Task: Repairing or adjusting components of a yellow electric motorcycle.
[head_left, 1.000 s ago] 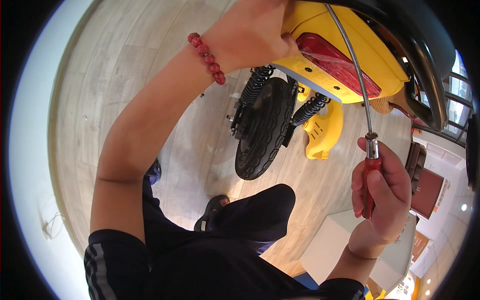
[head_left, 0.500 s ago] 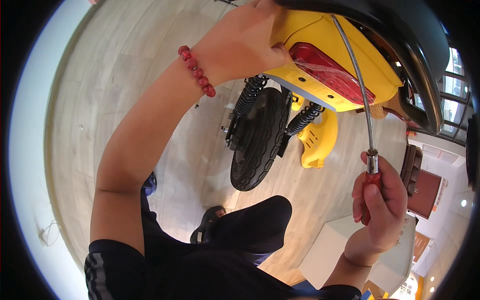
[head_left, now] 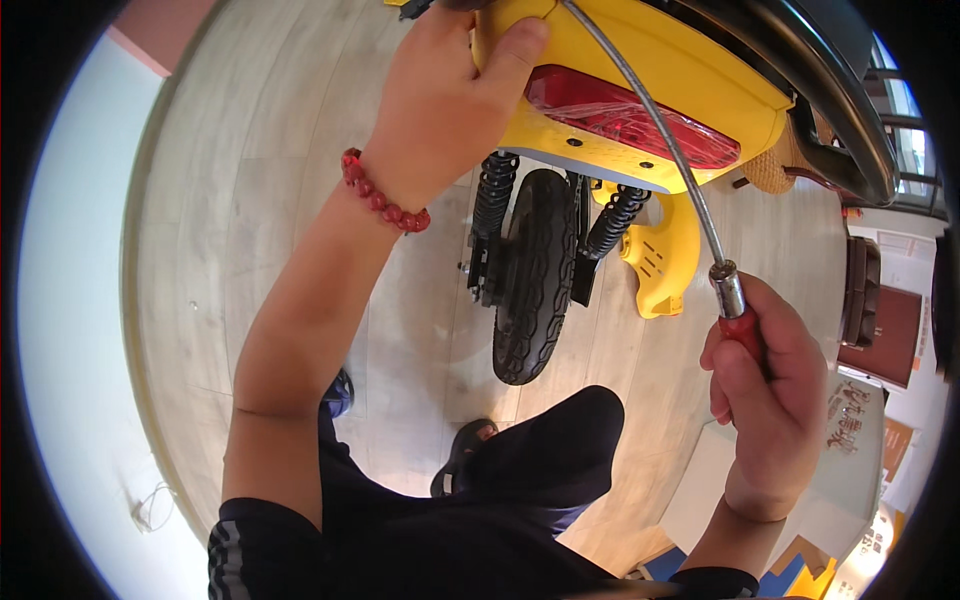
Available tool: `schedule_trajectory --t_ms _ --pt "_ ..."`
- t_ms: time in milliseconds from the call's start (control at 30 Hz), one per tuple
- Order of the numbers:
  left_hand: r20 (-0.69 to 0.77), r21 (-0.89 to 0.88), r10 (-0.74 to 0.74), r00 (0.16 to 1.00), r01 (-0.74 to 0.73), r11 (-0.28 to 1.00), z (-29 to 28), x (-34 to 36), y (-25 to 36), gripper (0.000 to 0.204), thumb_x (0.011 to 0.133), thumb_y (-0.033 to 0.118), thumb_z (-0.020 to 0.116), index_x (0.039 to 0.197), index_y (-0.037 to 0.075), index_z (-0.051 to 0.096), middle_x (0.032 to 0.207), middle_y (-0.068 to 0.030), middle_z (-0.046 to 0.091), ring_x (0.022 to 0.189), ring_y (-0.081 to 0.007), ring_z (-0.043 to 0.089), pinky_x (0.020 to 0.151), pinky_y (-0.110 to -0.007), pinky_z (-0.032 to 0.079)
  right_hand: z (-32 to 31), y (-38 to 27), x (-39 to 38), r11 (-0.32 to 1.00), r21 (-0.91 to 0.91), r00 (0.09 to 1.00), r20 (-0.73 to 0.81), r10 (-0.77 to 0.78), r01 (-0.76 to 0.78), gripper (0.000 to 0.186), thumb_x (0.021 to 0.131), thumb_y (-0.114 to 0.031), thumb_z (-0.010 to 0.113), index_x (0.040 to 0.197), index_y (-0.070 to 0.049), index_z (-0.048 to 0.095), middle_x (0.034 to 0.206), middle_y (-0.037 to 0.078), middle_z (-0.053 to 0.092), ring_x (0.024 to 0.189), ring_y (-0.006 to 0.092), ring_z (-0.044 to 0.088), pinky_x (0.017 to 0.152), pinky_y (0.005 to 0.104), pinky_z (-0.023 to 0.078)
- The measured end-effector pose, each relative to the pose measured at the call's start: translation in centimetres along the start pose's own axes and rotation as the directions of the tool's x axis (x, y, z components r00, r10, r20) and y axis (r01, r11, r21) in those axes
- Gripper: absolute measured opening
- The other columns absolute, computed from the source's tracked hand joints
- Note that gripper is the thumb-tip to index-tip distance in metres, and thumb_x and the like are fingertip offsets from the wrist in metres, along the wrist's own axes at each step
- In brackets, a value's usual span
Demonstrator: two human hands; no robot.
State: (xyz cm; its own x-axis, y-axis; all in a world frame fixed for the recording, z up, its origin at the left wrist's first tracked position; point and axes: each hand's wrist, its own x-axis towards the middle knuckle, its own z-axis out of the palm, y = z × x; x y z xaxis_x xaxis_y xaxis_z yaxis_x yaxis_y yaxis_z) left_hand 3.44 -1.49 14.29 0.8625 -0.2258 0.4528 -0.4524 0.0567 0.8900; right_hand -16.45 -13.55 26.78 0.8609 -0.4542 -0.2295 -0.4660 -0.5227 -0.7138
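The yellow rear body panel (head_left: 620,60) of a scooter or small motorbike fills the top of the head view, with a red tail light (head_left: 630,115) set in it under crinkled clear film. My left hand (head_left: 450,100), a red bead bracelet at its wrist, presses against the panel's left side, thumb lying on the yellow plastic. Wrapped round the red handle of a long screwdriver (head_left: 735,320) are the fingers of my right hand (head_left: 770,380). Its metal shaft slants up and left across the tail light; the tip is cut off at the upper edge.
Below the panel are the rear wheel (head_left: 535,280), two black spring shocks (head_left: 492,195) and a yellow mudguard (head_left: 665,255). A black curved rail (head_left: 850,150) juts out at upper right. A white counter (head_left: 820,470) stands at lower right, a wicker seat (head_left: 770,165) behind the rail.
The view has shifted, so the scooter's rear sits differently in it. My left thumb now lies higher, above the tail light's left end. My right hand still grips the screwdriver.
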Motion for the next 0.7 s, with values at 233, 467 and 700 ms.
schedule_trajectory --t_ms 233,467,700 --pt "-0.039 0.046 0.044 0.998 -0.042 0.998 0.7 -0.4 -0.6 0.024 0.089 0.012 0.051 0.106 -0.005 0.053 0.099 -0.0138 0.06 0.092 -0.0188 0.057 0.079 -0.028 0.047 -0.1 1.1 0.3 0.997 0.075 0.997 0.071 -0.032 0.027 0.035 0.079 -0.002 0.053 0.114 0.005 0.05 0.071 0.003 0.05 0.056 0.0063 0.042 0.052 0.0185 0.035" --pt "0.087 -0.172 -0.117 0.989 0.13 0.976 0.7 -0.4 -0.9 0.04 0.092 0.024 0.047 0.123 -0.001 0.045 0.11 -0.0071 0.055 0.096 -0.0149 0.056 0.083 -0.03 0.047 0.2 2.6 0.9 0.985 0.09 0.974 0.156 -0.162 0.149 0.036 0.083 -0.001 0.049 0.118 0.006 0.047 0.072 0.0 0.049 0.054 0.0032 0.041 0.05 0.0171 0.035" --pt "0.046 -0.172 -0.153 0.987 0.159 0.972 0.8 -0.2 -1.7 0.039 0.091 0.028 0.047 0.12 0.001 0.049 0.111 -0.0061 0.055 0.101 -0.0139 0.052 0.087 -0.032 0.043 0.4 3.3 0.9 0.939 0.344 0.952 0.284 -0.111 0.007 0.036 0.086 -0.006 0.051 0.119 0.007 0.045 0.072 0.001 0.05 0.052 0.0038 0.043 0.048 0.0171 0.037"
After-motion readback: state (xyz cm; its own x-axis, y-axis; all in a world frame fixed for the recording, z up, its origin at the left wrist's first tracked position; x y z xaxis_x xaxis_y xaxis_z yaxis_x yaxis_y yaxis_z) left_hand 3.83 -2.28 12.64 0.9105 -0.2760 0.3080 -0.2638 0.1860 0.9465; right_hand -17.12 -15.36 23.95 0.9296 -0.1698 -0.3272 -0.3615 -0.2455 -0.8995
